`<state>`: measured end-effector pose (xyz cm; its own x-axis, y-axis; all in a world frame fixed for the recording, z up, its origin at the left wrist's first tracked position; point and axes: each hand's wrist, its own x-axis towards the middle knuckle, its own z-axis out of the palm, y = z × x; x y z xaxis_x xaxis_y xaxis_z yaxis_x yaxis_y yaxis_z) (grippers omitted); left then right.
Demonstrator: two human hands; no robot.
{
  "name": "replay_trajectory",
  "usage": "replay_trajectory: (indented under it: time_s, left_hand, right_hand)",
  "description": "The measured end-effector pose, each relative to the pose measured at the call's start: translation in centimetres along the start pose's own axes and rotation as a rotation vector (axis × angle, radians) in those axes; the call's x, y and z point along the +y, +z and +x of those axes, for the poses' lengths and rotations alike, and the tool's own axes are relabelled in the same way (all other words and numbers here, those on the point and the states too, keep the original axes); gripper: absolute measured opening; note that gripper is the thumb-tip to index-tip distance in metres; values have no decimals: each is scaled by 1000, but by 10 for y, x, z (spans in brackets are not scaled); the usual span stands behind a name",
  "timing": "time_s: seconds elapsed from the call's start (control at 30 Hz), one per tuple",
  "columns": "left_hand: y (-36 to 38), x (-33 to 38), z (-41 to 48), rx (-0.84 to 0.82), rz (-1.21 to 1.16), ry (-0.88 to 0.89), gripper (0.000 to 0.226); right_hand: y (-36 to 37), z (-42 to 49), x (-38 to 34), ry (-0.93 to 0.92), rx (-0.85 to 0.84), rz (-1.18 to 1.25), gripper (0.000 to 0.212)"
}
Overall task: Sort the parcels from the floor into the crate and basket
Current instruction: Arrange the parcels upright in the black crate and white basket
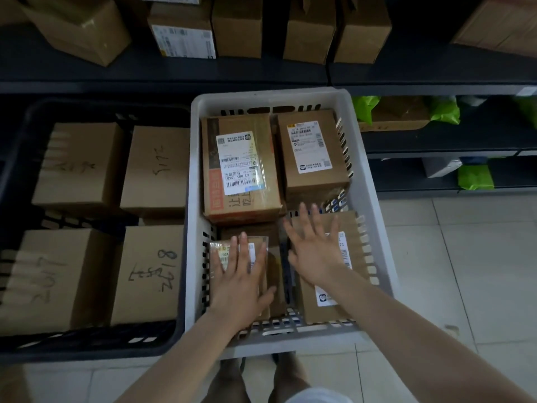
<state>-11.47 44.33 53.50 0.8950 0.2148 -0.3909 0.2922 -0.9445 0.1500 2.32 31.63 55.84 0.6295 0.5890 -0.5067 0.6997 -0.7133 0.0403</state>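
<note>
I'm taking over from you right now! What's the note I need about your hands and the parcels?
Left hand: open, flat on the near-left parcel in the white basket.
Right hand: open, spread over the near-right parcel; contact unclear.
Done: basket holds four parcels, dark crate four boxes.
To do: no parcels show on the visible floor; check outside the view.

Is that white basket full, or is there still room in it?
Nearly full across the bottom: four parcels fill the white basket, two behind, one under the left hand, one under the right hand.
</note>
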Motion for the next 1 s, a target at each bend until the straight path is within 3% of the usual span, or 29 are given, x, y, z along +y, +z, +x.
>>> replay_trajectory:
  time_s: [0.2,0.5,0.57,0.67,0.73,0.8,0.9,1.0]
  left_hand:
    - [-12,-7,8,-142,79,74,79]
    - [-28,-13,-2,-166,90,158,78]
    - [-42,-9,-3,-9,-19,81,78]
    - [-67,-11,1,244,-180,-37,83]
    - [-79,-21,5,169,-212,-71,89]
    - [-80,-32,13,63,-53,-73,91]
    - [-85,-47,37,-5,178,-13,89]
    - [-89,-56,48,-26,401,30,86]
  right_hand:
    - [22,-23,-30,-155,11,-175,73]
    - [24,-30,-15,50,36,176,63]
    - [7,-29,-24,130,66,402,64]
    - [-34,-7,-39,289,139,1134,63]
    - [-52,15,-50,326,38,1533,60]
    - [-58,32,-58,308,13,1703,56]
    - [-63,46,-52,280,78,2000,68]
    - [-56,49,-42,195,20,1995,52]
